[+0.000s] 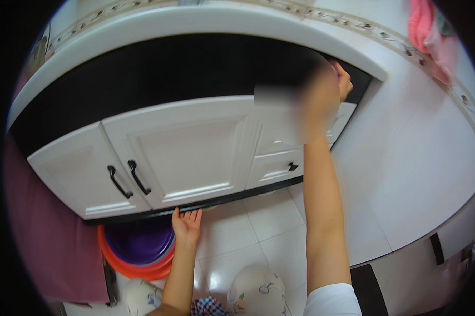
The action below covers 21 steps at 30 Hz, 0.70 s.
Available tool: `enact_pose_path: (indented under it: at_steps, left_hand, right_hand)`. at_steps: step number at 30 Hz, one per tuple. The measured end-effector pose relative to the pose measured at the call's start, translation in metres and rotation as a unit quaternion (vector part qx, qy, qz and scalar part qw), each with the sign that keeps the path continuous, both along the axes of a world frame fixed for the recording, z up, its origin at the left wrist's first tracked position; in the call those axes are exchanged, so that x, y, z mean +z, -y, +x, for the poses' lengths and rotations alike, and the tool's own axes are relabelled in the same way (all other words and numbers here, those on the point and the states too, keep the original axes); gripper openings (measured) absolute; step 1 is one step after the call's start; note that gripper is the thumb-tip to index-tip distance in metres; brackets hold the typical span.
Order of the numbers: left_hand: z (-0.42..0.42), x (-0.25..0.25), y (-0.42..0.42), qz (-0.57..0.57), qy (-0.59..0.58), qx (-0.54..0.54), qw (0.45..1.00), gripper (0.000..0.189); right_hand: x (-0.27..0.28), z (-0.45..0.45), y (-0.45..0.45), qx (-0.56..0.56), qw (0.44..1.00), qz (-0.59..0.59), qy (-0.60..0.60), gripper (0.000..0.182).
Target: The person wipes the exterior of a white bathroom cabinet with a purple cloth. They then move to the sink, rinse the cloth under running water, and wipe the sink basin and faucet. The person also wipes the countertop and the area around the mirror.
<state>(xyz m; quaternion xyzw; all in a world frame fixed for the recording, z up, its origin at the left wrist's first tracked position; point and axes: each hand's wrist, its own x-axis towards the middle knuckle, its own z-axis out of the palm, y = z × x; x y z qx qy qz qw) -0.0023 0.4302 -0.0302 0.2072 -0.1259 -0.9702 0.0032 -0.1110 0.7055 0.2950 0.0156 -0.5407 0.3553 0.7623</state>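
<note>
A white bathroom-style cabinet (190, 146) with a black upper panel (182, 71) stands before me. My left hand (187, 227) is low at its bottom edge, palm turned up, with the fingertips at the black base trim (221, 199). I see nothing held in it. Up at the right end of the black panel is my right hand (343, 83), its fingers curled. A small pinkish-purple bit shows by those fingers, but a blurred patch hides most of the hand and whatever it may hold.
Black handles (138, 177) jut from the doors, and a black knob (293, 166) from a drawer. Purple and orange basins (138, 272) sit on the tiled floor below left, beside a mauve curtain-like sheet (63, 245). Pink cloths (423, 27) hang at upper right.
</note>
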Motion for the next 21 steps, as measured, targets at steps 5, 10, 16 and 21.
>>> enact_pose_path:
  at_steps: [5, 10, 16, 21]
  left_hand:
    - [0.004, 0.007, -0.001, 0.002, 0.009, -0.018, 1.0, 0.048]
    - [0.0, -0.002, -0.006, 0.017, -0.028, -0.028, 0.999, 0.044]
    - [0.003, 0.006, 0.004, 0.025, -0.015, -0.037, 0.999, 0.047]
    - [0.009, 0.013, 0.006, 0.037, -0.016, -0.041, 0.998, 0.047]
  right_hand:
    - [-0.081, 0.019, 0.08, 0.068, 0.986, 0.151, 0.012, 0.021]
    - [-0.232, 0.038, 0.072, 0.123, 0.919, 0.338, 0.163, 0.038]
    - [-0.24, 0.064, 0.067, 0.175, 0.869, 0.404, 0.226, 0.04]
    - [-0.137, 0.044, 0.077, 0.055, 0.916, 0.379, 0.12, 0.037]
